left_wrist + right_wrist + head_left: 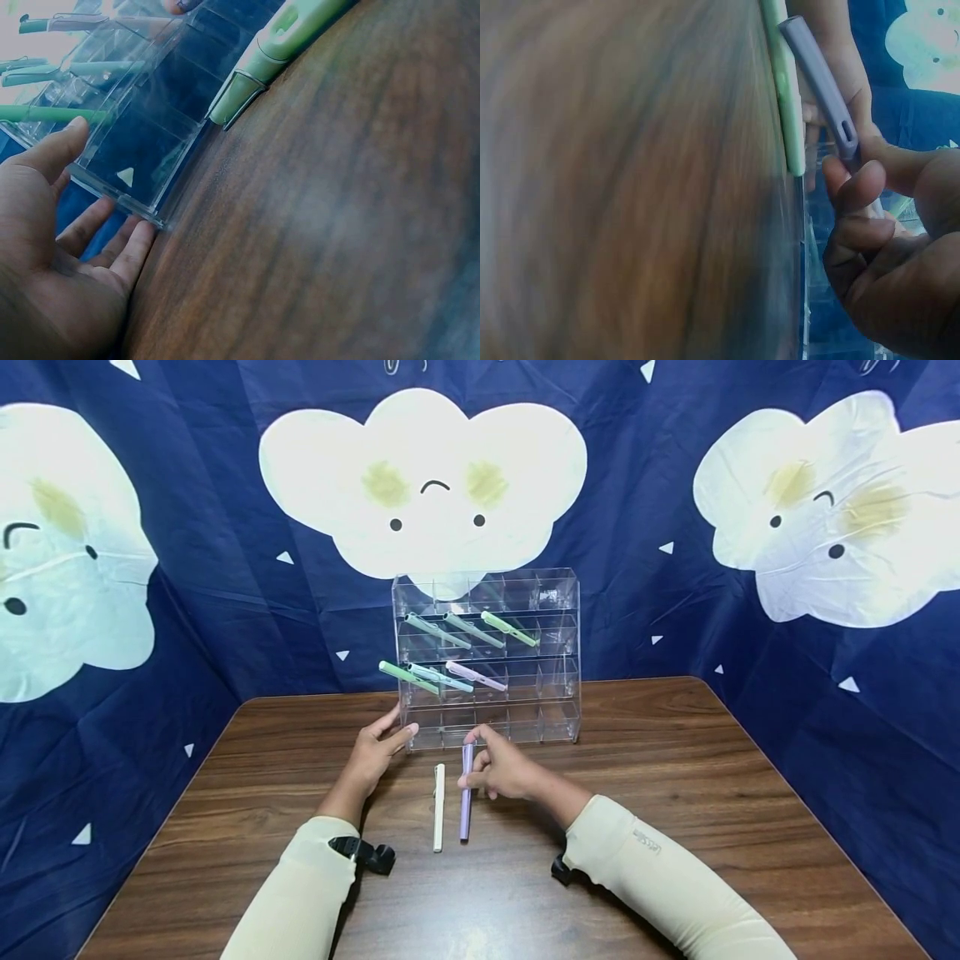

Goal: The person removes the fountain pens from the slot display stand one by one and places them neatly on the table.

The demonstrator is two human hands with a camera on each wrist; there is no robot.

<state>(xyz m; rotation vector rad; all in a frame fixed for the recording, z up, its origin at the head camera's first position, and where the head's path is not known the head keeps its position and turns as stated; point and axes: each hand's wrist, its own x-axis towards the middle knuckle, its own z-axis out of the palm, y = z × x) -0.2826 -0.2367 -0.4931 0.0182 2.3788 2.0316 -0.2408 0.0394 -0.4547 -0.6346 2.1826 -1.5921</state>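
Pinching a purple pen (465, 814) between thumb and fingertips, the right hand (501, 770) has its grip closed down to the barrel's thickness. In the head view the pen lies just below the centre, before a clear rack (578, 693); its long axis runs almost straight from 12 to 6 o'clock, with the upper end under the index finger and the slim free end at 6. The right wrist view shows an oblong window cut in its smooth, matte barrel. At the pen's 9 o'clock a pale pen (439, 814) lies nearly parallel on the bench (285, 777), its wire clip towards 12.

The left hand (372, 758) touches the rack's lower corner at 7 o'clock, its grip loose and wide, thumb in front and fingers along the side. Six slender pastel pens (438, 632) slant through the rack's middle tiers, from 10 to 4 o'clock. The rack is glossy, transparent plastic divided into boxy cells; the bench has streaky brown wood grain. Behind hangs creased navy cloth (645, 602) printed with rounded white clouds (423, 447).
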